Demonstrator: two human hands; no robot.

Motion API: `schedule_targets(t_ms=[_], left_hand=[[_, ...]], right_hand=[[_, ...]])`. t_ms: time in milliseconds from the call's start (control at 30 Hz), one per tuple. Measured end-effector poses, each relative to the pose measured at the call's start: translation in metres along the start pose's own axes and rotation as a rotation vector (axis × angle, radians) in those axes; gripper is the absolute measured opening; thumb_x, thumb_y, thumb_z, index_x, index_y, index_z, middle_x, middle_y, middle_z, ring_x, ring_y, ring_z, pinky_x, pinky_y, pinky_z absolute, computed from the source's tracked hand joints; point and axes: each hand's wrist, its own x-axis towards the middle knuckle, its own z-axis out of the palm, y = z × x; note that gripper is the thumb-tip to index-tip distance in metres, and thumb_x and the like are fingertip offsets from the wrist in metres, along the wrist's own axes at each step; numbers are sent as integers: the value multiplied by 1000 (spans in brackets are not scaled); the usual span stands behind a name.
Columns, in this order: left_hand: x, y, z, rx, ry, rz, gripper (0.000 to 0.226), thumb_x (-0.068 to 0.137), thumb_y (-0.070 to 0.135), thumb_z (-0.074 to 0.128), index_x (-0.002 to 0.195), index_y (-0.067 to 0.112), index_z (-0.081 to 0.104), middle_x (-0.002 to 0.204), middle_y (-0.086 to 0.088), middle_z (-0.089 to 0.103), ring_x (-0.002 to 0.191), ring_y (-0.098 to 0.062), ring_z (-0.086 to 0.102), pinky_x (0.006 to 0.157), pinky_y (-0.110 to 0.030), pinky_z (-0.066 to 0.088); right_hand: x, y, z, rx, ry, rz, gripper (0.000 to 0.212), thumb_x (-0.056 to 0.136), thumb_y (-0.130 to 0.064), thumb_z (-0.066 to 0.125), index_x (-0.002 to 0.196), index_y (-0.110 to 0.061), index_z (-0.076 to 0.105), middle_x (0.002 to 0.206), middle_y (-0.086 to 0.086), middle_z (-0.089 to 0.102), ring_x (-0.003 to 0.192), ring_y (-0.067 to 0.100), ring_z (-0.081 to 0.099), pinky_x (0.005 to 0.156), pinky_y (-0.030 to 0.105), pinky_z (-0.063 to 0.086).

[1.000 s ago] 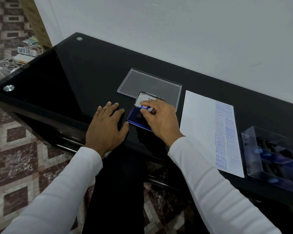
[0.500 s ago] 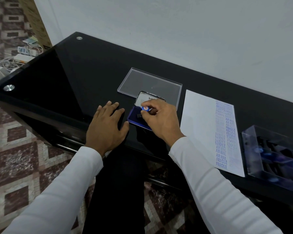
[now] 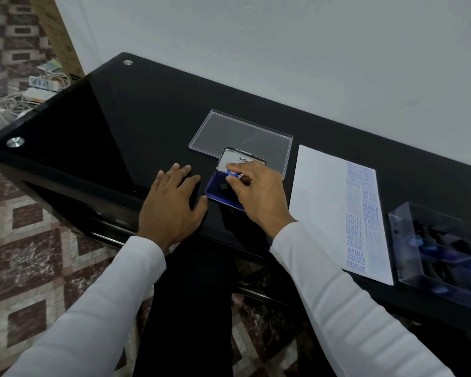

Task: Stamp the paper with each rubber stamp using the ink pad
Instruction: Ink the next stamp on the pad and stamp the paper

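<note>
My right hand pinches a small rubber stamp by its blue knob, its black base down over the blue ink pad. The pad's lid stands open behind it, showing a white label. Left of the pad, my left hand lies flat on the black table, thumb near the pad's edge. To the right lies the white paper, with blue SAMPLE, AIR MAIL and FRAGILE prints in columns along its right side.
A clear plastic box holding several more blue-knobbed stamps sits at the far right, its clear lid flat behind the ink pad. The black glass table ends at a near edge above a tiled floor. Cables lie on the floor at left.
My right hand has shifted slightly on the ink pad with the stamp, turning the blue knob a little. The left hand has stayed put.
</note>
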Motion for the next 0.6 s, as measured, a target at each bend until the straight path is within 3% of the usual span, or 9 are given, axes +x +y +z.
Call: schedule_targets(t_ms=[200,467,600], left_hand=[[1,0,-2,-23,-11,-8,57,95,50,55,145,22,52,158,-5,41,151,-24,26,124,-44,12],[0,13,-15,-206,25,-43,55,95,41,62,144,17,53,156,-6,43,150,-25,28,123,-48,24],[2,39,-17,-263,-13,-19,56,96,41,63,146,19,51,157,-5,41,151,-24,26,122,-48,28]], right_hand=[[-3,1,2,53,26,2,31,92,-21,70,122,-17,70,121,1,69,109,13,64,100,32,52],[-19,9,-15,177,134,42,29,90,-18,72,119,-18,72,114,-1,69,97,11,66,86,32,59],[-34,22,-35,209,210,54,25,86,-13,75,110,-18,77,100,-5,70,84,7,66,79,33,60]])
